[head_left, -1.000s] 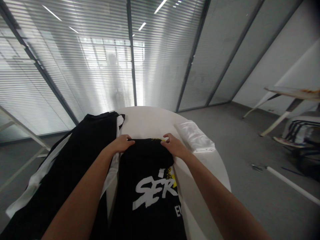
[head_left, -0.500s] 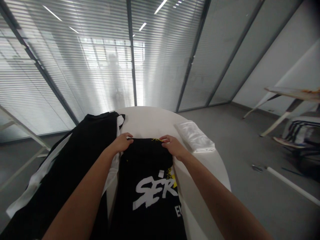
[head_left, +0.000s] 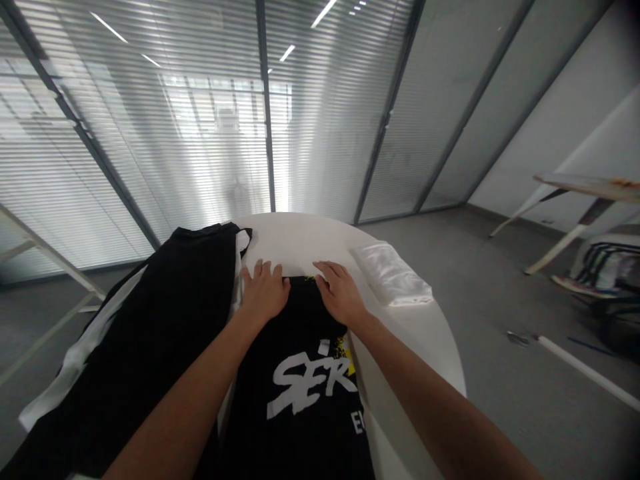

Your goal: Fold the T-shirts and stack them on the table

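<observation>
A black T-shirt (head_left: 300, 440) with white lettering and yellow specks lies folded narrow on the white round table (head_left: 300, 237). At its far left corner my left hand (head_left: 265, 290) rests flat, fingers spread and pointing away from me. My right hand (head_left: 343, 293) lies on the far right corner, its fingers stretched out and the thumb apart. Left of the shirt is a black garment with white stripes (head_left: 175, 320), spread along the table's left side. A folded white satiny cloth (head_left: 393, 273) sits to the right of my right hand.
Glass partitions with blinds (head_left: 215, 133) stand behind the table. On the right are a wooden-topped table (head_left: 590, 187), a bag (head_left: 610, 267) and a white pole (head_left: 590, 373) near the grey floor (head_left: 465, 280). A white metal frame (head_left: 55, 260) rises at the left.
Both hands have gone from pinching the shirt's far edge to lying on it with fingers spread. My left hand has shifted right. The shirt stays in place.
</observation>
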`<state>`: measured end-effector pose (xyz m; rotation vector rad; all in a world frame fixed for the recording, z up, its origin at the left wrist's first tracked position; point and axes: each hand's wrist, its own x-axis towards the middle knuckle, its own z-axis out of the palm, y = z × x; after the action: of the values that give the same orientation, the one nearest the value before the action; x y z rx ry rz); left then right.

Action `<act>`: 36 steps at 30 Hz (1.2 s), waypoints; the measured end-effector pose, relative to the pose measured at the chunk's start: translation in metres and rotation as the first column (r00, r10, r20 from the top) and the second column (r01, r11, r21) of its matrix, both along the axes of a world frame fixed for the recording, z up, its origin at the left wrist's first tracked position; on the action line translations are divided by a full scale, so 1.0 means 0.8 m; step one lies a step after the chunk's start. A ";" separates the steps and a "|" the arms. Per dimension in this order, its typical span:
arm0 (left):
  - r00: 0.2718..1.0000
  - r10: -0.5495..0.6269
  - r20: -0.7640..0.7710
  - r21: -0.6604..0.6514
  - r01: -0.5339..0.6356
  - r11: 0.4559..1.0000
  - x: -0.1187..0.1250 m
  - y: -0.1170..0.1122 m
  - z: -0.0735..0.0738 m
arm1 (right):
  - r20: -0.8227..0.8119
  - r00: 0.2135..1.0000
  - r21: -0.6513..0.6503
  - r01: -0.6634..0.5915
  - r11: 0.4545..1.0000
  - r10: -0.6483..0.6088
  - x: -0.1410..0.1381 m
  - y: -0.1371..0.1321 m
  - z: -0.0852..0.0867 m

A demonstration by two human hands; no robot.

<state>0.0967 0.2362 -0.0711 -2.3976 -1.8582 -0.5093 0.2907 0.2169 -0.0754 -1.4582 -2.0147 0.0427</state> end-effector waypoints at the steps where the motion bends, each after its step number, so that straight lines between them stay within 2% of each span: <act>1: 0.999 -0.040 0.004 -0.016 0.040 0.999 0.003 -0.002 -0.004 | 0.039 0.999 -0.041 -0.019 0.999 0.020 -0.002 -0.001 -0.004; 5: 0.979 -0.205 -0.008 -0.132 0.202 0.970 0.007 -0.003 -0.018 | 0.213 0.971 -0.257 -0.052 0.965 0.109 -0.005 -0.003 -0.023; 7: 0.973 -0.230 -0.029 -0.156 0.223 0.962 0.004 -0.001 -0.019 | 0.250 0.961 -0.290 -0.044 0.956 0.120 -0.004 -0.002 -0.029; 16: 0.987 -0.159 0.013 -0.220 0.157 0.963 -0.022 0.017 -0.020 | 0.269 0.959 -0.286 -0.007 0.958 0.088 -0.002 -0.002 -0.028; 23: 0.986 -0.163 0.022 -0.200 0.164 0.966 -0.039 0.026 -0.003 | 0.246 0.969 -0.221 0.044 0.974 0.012 -0.003 -0.001 -0.023; 26: 0.979 -0.174 0.103 -0.225 0.194 0.955 -0.057 0.035 0.001 | 0.235 0.970 -0.188 0.103 0.977 -0.057 -0.001 0.004 -0.020; 31: 0.950 -0.177 0.257 -0.272 0.247 0.930 -0.076 0.048 -0.001 | 0.180 0.976 -0.205 0.162 0.965 -0.125 0.009 0.018 -0.020; 34: 0.919 -0.123 0.374 -0.305 0.247 0.920 -0.077 0.051 0.002 | 0.099 0.987 -0.207 0.146 0.967 -0.128 0.013 0.025 -0.018; 36: 0.902 -0.058 0.428 -0.342 0.221 0.914 -0.077 0.053 0.006 | 0.039 0.996 -0.168 0.086 0.982 -0.081 0.014 0.026 -0.015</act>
<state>0.0353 0.2785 -0.0659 -2.8841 -2.1223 -0.7815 0.3022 0.2379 -0.0870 -1.6579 -2.0146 0.1603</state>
